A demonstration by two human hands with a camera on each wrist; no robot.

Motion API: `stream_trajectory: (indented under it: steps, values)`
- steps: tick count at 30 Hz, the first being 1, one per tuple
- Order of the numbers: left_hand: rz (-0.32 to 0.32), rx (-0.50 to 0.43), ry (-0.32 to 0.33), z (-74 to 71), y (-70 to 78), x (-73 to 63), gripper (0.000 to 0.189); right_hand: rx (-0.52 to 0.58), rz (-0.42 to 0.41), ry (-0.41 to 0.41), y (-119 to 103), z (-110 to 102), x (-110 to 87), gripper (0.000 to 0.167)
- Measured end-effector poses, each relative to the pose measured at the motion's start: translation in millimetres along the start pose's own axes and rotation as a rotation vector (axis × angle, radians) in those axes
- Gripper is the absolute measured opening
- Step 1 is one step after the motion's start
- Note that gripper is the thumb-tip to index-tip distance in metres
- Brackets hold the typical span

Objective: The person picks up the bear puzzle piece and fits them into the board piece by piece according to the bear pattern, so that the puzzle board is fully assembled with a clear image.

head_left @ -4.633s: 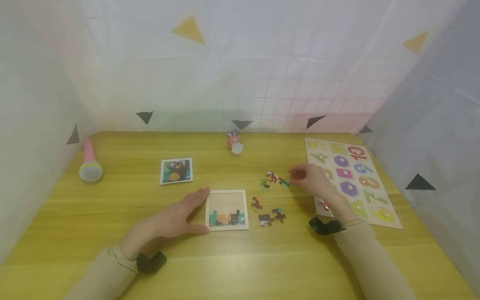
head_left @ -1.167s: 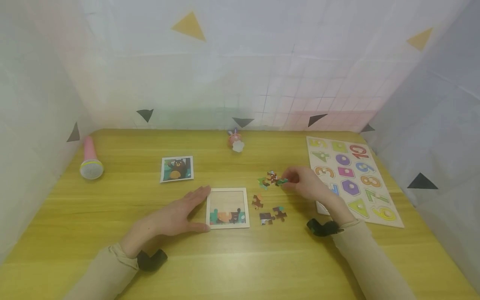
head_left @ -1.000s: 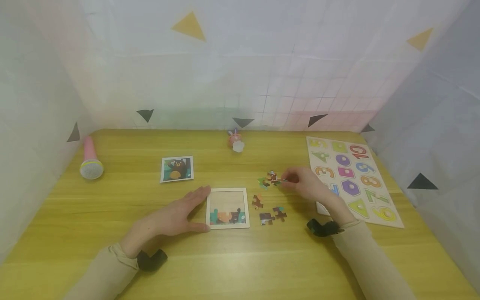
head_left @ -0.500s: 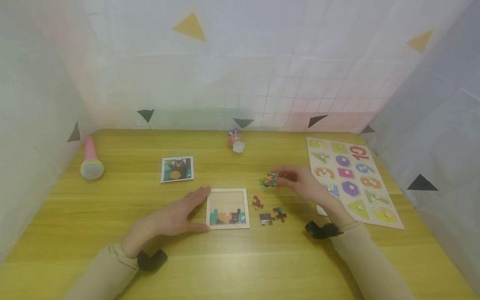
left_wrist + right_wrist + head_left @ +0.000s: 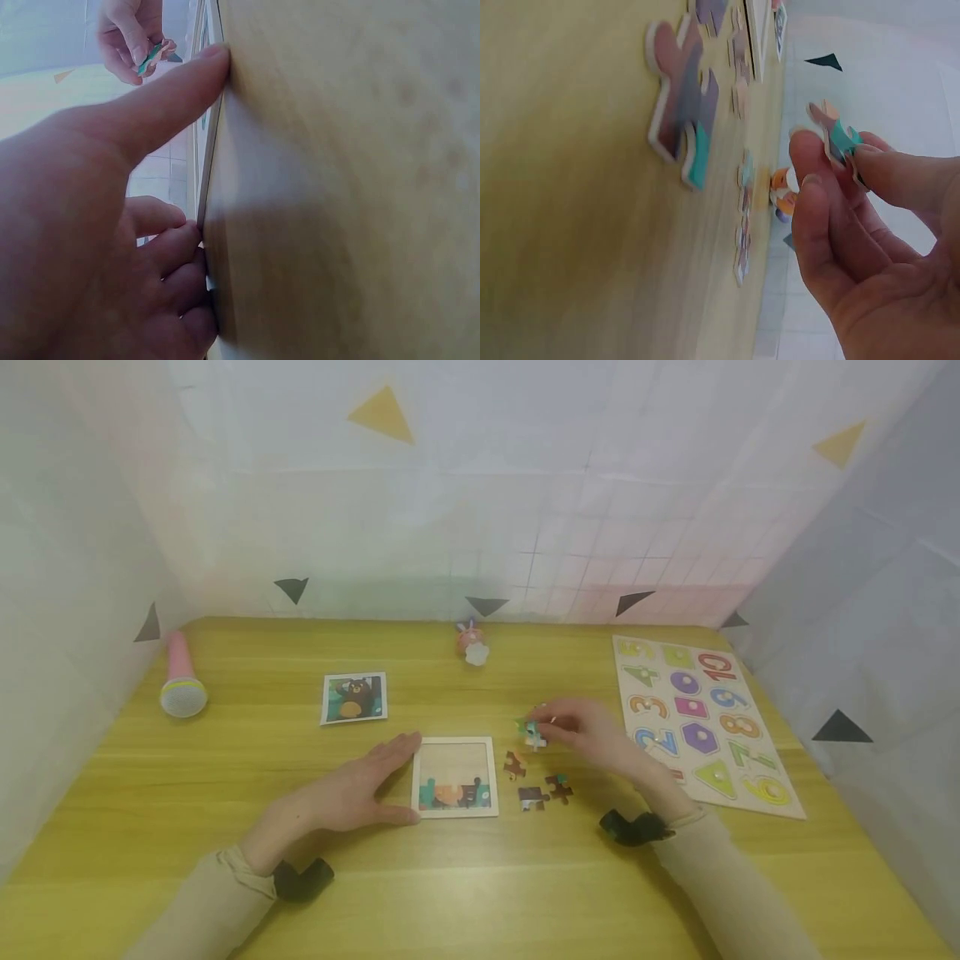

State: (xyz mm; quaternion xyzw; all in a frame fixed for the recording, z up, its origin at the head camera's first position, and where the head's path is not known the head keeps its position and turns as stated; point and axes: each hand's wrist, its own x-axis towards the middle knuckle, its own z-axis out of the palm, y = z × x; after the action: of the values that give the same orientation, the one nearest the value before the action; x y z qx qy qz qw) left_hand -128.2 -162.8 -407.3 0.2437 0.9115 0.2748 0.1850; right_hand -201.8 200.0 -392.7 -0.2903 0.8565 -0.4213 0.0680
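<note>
My left hand [image 5: 348, 797] rests on the table at the left side of a small wooden puzzle tray, its thumb and fingertips touching the tray's frame [image 5: 492, 777]. A row of fitted jigsaw pieces [image 5: 450, 796] lines the tray's near side; bare wood shows above them. Right of the tray, my right hand [image 5: 592, 737] pinches a teal-and-brown jigsaw piece [image 5: 841, 136] between thumb and fingers, raised off the table in the right wrist view. Below that hand lie loose brown pieces [image 5: 533, 799], with another piece [image 5: 514, 765] by the tray; more are partly hidden behind its fingers.
A bear picture card [image 5: 354, 699] lies behind the tray. On the right is a number-and-shape board [image 5: 701, 737], close to my right forearm. A pink toy microphone [image 5: 182, 681] lies far left, and a small pink figure [image 5: 472, 643] stands at the back.
My right hand has picked up a jigsaw piece from the loose pile, turned it in its fingers and shifted slightly left and nearer. The left hand and tray have stayed in place.
</note>
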Motion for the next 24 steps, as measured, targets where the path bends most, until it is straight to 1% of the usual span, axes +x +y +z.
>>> stream_trajectory:
  steps: [2, 4, 7, 9, 11, 14, 16, 18, 24]
  values:
    - [0.000, 0.000, 0.000, 0.0, -0.1, 0.1, 0.103, -0.034, -0.024, -0.009, -2, 3, 0.2, 0.022]
    - [0.001, 0.000, 0.000, 0.1, -0.2, 0.1, 0.103, -0.071, -0.040, -0.036, -6, 7, 0.9, 0.023]
    - [0.000, -0.001, -0.002, 0.1, -0.2, 0.1, 0.103, -0.089, -0.039, -0.087, -14, 12, 2.8, 0.026]
    - [0.002, -0.005, -0.002, 0.2, -0.3, 0.3, 0.103, -0.072, -0.007, -0.123, -20, 16, 5.2, 0.028]
    - [0.002, -0.006, -0.003, -0.1, -0.5, 0.1, 0.103, -0.038, 0.036, -0.141, -27, 20, 8.9, 0.028]
    - [0.005, -0.008, -0.004, -0.4, -0.4, -0.3, 0.103, -0.032, 0.071, -0.151, -35, 26, 16.2, 0.022]
    - [0.009, -0.010, -0.004, -0.7, -0.3, -0.6, 0.103, -0.039, 0.060, -0.155, -40, 30, 21.3, 0.016]
    - [0.016, -0.013, -0.004, -0.8, -0.3, -0.6, 0.103, -0.042, 0.035, -0.168, -43, 35, 26.0, 0.013]
    - [0.006, -0.023, -0.009, -1.4, 0.8, -1.0, 0.103, -0.025, -0.065, -0.223, -46, 52, 38.0, 0.015]
